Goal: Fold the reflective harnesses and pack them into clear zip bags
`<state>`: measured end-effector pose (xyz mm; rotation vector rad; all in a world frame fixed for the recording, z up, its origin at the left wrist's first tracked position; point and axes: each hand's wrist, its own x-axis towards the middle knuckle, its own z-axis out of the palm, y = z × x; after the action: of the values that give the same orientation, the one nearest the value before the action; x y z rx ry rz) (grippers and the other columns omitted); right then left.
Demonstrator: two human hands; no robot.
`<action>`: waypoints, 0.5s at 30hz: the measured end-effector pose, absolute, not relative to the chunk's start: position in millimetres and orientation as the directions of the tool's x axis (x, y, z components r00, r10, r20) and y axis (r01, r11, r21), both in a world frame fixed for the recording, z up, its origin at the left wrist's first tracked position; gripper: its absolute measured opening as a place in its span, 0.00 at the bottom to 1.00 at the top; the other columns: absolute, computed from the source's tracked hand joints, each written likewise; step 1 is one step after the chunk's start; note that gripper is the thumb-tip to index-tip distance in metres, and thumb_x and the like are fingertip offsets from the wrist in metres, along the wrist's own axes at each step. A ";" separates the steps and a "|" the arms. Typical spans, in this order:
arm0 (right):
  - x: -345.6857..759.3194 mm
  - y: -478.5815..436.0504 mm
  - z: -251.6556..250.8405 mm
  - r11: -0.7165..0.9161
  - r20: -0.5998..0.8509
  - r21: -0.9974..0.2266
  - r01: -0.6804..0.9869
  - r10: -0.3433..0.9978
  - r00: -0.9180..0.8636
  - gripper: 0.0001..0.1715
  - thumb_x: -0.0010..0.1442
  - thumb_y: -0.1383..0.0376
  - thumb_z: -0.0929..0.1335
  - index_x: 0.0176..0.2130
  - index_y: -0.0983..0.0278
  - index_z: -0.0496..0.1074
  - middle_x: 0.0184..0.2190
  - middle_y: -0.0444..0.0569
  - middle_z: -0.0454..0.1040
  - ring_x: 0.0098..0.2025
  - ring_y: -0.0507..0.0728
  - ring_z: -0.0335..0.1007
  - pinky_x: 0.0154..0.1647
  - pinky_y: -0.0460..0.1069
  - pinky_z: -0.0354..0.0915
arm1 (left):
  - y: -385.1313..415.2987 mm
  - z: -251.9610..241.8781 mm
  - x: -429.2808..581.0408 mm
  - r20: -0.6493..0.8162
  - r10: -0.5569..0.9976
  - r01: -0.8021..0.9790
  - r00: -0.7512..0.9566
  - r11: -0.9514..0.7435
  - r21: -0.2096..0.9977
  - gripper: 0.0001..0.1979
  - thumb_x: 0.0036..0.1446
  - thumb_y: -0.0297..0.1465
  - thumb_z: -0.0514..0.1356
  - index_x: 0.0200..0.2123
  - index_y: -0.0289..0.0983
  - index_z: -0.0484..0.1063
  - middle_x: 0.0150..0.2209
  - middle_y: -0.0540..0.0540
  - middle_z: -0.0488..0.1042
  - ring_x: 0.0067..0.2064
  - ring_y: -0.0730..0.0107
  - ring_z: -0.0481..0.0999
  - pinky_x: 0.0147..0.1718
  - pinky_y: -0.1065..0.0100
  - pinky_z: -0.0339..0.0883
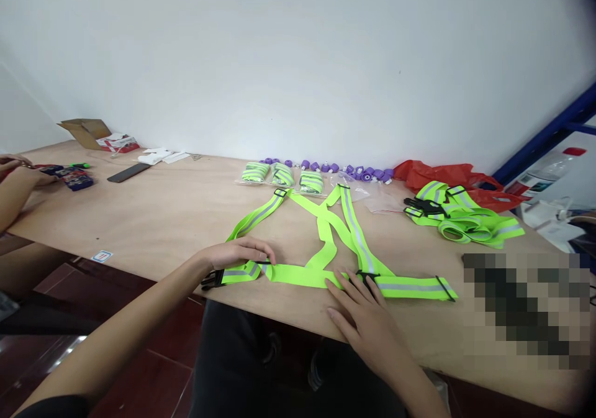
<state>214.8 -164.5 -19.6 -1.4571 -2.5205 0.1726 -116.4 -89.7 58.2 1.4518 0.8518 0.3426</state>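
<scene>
A neon yellow-green reflective vest (298, 274) made of elastic straps lies spread on the table, its shoulder straps reaching away and crossing at the back. My left hand (237, 251) is at the left of the waist strap, fingers bent over it by a black slider; the thumb is mostly hidden. Under that wrist, a black buckle (213, 279) sits at the table's edge. My right hand (361, 303) lies with fingers spread on the right part of the waist strap, partly covering another black buckle (367, 277).
Several bagged folded vests (311, 182) and purple rolls (367, 174) line the wall. At right lie another loose vest (465, 216), a red plastic bag (437, 172) and a pixelated area. Left are a dark phone-like slab (129, 172), an open cardboard box (86, 133) and another person's hands (28, 176).
</scene>
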 end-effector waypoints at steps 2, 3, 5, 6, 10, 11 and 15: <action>214.7 -164.5 -20.5 0.500 0.148 -0.215 0.839 0.866 -0.478 0.28 0.68 0.52 0.61 0.65 0.53 0.64 0.66 0.48 0.64 0.68 0.67 0.56 0.66 0.69 0.53 | -88.9 65.3 -119.1 -0.291 0.665 0.362 0.688 0.034 0.932 0.17 0.60 0.44 0.61 0.43 0.39 0.79 0.41 0.45 0.78 0.43 0.61 0.75 0.45 0.65 0.68; 214.7 -164.6 -20.6 0.500 0.152 -0.216 0.839 0.866 -0.476 0.28 0.68 0.52 0.61 0.64 0.53 0.64 0.66 0.48 0.64 0.68 0.67 0.56 0.67 0.69 0.53 | -88.7 68.8 -120.5 -0.287 0.662 0.392 0.693 -0.011 0.920 0.17 0.61 0.44 0.60 0.44 0.39 0.79 0.42 0.45 0.79 0.45 0.61 0.75 0.46 0.65 0.67; 214.6 -164.6 -20.0 0.499 0.150 -0.217 0.839 0.867 -0.476 0.28 0.68 0.52 0.61 0.64 0.53 0.65 0.66 0.48 0.64 0.68 0.67 0.56 0.67 0.69 0.53 | -88.4 74.6 -122.5 -0.274 0.663 0.433 0.697 -0.084 0.897 0.17 0.63 0.43 0.58 0.45 0.40 0.80 0.45 0.46 0.79 0.47 0.60 0.74 0.48 0.66 0.66; 214.6 -164.7 -19.2 0.498 0.143 -0.218 0.839 0.867 -0.478 0.28 0.69 0.52 0.61 0.64 0.53 0.65 0.66 0.48 0.64 0.68 0.67 0.56 0.67 0.69 0.53 | -88.5 76.9 -122.9 -0.272 0.660 0.452 0.700 -0.114 0.885 0.16 0.64 0.43 0.58 0.46 0.40 0.80 0.45 0.46 0.79 0.47 0.61 0.74 0.48 0.66 0.66; 214.6 -164.8 -16.3 0.500 0.112 -0.216 0.839 0.866 -0.487 0.28 0.69 0.52 0.61 0.65 0.53 0.64 0.66 0.48 0.63 0.69 0.67 0.54 0.66 0.70 0.53 | -91.2 84.8 -120.4 -0.313 0.629 0.527 0.712 -0.183 0.830 0.15 0.61 0.38 0.60 0.47 0.40 0.79 0.40 0.46 0.78 0.40 0.64 0.74 0.39 0.68 0.67; 214.7 -164.8 -16.2 0.500 0.111 -0.215 0.839 0.866 -0.488 0.28 0.69 0.52 0.61 0.65 0.53 0.64 0.66 0.48 0.63 0.69 0.67 0.55 0.66 0.70 0.53 | -93.0 87.2 -118.9 -0.318 0.629 0.544 0.710 -0.201 0.815 0.14 0.60 0.37 0.60 0.47 0.40 0.79 0.40 0.46 0.78 0.39 0.64 0.74 0.38 0.68 0.66; 215.5 -164.7 -18.9 0.507 0.146 -0.216 0.834 0.862 -0.486 0.28 0.69 0.52 0.61 0.65 0.53 0.64 0.66 0.48 0.64 0.68 0.67 0.56 0.66 0.69 0.53 | -103.6 98.0 -113.1 -0.285 0.672 0.601 0.684 -0.298 0.741 0.13 0.57 0.33 0.62 0.45 0.43 0.79 0.45 0.48 0.76 0.43 0.63 0.74 0.42 0.68 0.66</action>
<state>215.5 -164.7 -18.9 -1.4419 -2.5160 0.1703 -113.1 -103.6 98.0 1.9976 0.9820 0.0993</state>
